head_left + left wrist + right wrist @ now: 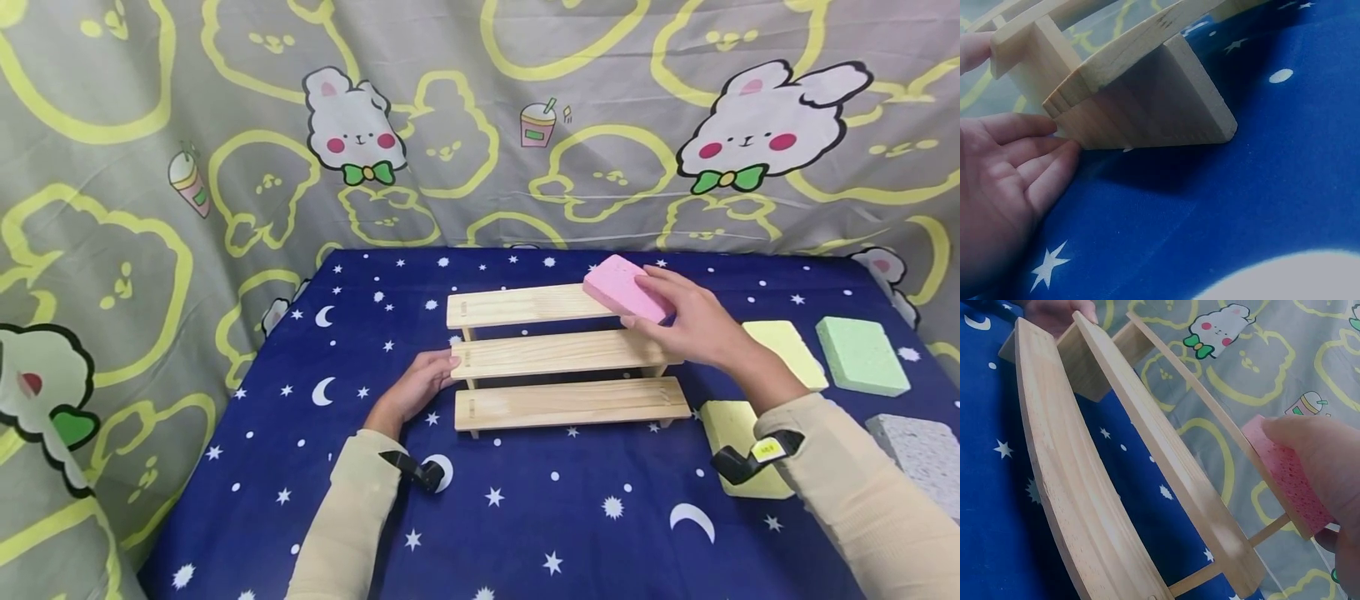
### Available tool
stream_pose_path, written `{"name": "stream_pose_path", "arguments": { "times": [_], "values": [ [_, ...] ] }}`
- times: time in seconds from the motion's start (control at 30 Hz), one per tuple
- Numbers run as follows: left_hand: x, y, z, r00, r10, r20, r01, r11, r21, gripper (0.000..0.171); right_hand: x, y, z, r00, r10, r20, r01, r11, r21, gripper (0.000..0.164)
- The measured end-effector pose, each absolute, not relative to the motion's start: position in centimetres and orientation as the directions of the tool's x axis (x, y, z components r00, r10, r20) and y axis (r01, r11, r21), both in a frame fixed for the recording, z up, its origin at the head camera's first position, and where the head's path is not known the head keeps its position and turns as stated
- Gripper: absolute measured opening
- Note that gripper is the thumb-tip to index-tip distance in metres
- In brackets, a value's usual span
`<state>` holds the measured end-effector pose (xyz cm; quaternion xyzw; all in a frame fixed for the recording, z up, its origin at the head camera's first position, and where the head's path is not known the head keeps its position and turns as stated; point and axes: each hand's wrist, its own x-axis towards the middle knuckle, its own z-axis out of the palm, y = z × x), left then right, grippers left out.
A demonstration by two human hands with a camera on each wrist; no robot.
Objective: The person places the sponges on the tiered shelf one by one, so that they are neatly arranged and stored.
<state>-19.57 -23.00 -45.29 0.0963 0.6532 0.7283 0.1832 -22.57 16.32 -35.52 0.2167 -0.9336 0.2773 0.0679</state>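
A three-tier wooden stand (562, 355) stands on the blue star-patterned cloth. My right hand (697, 321) grips a pink sponge (624, 287) with holes in its surface, at the right end of the top tier. In the right wrist view the thumb lies along the pink sponge (1288, 478); whether its underside rests fully on the tier is hidden. At the stand's left end is my left hand (422, 382). Its fairly straight fingers (1041, 150) touch the lower side panel (1141, 109), while a digit above touches the end of the middle tier.
To the right lie two yellow sponges, one (783, 354) farther back and one (738, 425) partly under my right forearm. Beside them are a green sponge (862, 356) and a grey speckled sponge (918, 458). A patterned curtain (450, 125) hangs behind the table.
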Motion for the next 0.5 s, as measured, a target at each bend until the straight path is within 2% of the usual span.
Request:
{"name": "stream_pose_path", "arguments": {
  "times": [0.13,0.5],
  "values": [
    [-19.6,-23.1,-45.3,-0.913,0.395,-0.1,-0.143,-0.082,0.986,0.047,-22.6,16.0,-35.5,-0.886,-0.405,0.227,-0.463,0.742,-0.485,0.07],
    [-19.6,-23.0,-45.2,-0.91,0.401,-0.109,-0.155,-0.084,0.984,0.045,-22.8,14.6,-35.0,-0.841,-0.488,0.233,-0.537,0.696,-0.477,0.061]
  ]
}}
